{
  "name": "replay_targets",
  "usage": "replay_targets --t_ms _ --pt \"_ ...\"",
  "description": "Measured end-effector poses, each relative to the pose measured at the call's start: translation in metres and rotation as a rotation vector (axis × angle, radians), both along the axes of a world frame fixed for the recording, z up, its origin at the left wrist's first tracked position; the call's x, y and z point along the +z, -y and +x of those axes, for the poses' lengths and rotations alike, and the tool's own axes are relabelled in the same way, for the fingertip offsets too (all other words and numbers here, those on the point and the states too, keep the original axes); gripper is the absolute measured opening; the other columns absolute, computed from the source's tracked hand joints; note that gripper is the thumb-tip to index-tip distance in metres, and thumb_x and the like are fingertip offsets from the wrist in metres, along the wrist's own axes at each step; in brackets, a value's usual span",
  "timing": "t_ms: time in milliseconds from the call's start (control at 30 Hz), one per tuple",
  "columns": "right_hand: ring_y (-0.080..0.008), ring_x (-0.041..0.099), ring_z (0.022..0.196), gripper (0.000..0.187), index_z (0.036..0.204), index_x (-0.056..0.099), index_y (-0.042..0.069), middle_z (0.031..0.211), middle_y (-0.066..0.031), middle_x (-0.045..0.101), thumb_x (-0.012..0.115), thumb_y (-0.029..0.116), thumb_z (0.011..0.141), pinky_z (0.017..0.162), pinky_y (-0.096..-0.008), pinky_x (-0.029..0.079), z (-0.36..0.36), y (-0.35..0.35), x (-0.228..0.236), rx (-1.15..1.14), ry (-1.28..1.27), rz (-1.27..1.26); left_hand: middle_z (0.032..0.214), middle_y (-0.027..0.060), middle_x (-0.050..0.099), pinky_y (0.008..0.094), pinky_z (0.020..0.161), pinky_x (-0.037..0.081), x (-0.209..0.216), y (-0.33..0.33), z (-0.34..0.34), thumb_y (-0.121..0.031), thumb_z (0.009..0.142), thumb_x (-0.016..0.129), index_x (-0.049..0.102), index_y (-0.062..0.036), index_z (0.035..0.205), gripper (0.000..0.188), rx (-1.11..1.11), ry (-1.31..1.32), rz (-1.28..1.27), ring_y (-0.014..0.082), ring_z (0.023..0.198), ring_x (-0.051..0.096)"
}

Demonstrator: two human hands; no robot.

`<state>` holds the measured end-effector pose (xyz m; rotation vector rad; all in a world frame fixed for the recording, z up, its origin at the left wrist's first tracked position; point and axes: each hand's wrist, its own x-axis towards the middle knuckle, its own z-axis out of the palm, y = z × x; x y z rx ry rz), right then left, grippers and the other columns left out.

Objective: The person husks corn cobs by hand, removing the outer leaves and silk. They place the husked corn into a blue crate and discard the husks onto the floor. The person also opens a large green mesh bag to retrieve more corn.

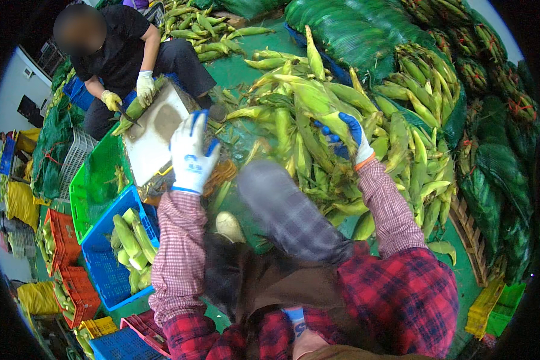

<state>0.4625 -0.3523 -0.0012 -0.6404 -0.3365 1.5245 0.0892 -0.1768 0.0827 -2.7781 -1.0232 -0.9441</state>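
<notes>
My left hand (pixel 193 157), in a white glove with blue fingertips, is raised with its fingers spread and nothing in it. It hovers beside the near corner of a white cutting board (pixel 147 153). My right hand (pixel 351 139), gloved the same way, curls round the end of a husked-on ear of corn (pixel 318 99) above the big heap of corn (pixel 303 153). The thumb side shows over that ear, with the fingers partly behind it. Across the board, a co-worker's gloved hands (pixel 144 90) hold a knife (pixel 126 112) and another ear of corn (pixel 139 108).
A blue crate (pixel 93 258) with trimmed corn stands at my left, beside a green crate (pixel 81 204) and orange crates (pixel 72 243). Green net sacks (pixel 354 36) of corn are piled at the far right. A wooden pallet (pixel 467 240) lies right of the heap.
</notes>
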Motion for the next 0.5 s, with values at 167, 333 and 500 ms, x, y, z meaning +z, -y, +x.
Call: replay_targets --t_ms 167,333,500 --pt "-0.0178 0.057 0.059 0.066 0.134 0.049 -0.008 0.098 -0.0182 0.067 0.055 0.044 0.096 0.050 -0.0267 0.046 -0.045 -0.031 0.032 0.264 -0.011 0.038 0.151 0.0117 0.040 0.0525 0.114 0.030 0.010 0.001 0.047 -0.027 0.064 0.083 0.044 -0.0186 0.147 0.091 -0.219 -0.044 0.247 0.0368 0.139 0.036" --pt "-0.0188 0.062 0.060 0.079 0.136 0.052 0.000 0.100 -0.0202 0.071 0.037 0.066 0.097 0.046 -0.0272 0.048 -0.080 -0.081 0.059 0.407 0.169 0.094 0.133 0.0169 0.053 0.0503 0.111 0.035 -0.017 -0.029 0.058 -0.021 0.061 0.083 0.051 -0.0099 0.136 0.082 -0.246 0.135 0.048 0.0378 0.125 0.049" --pt "-0.0204 0.069 0.076 0.064 0.126 0.061 0.004 0.097 -0.0091 0.071 0.045 0.059 0.099 0.063 -0.0307 0.056 -0.043 -0.081 0.053 0.117 0.223 -0.170 0.124 0.0188 0.058 0.0412 0.102 0.045 -0.032 -0.066 0.029 -0.032 0.058 0.082 0.054 -0.0045 0.131 0.083 -0.112 0.186 -0.403 0.0364 0.115 0.055"
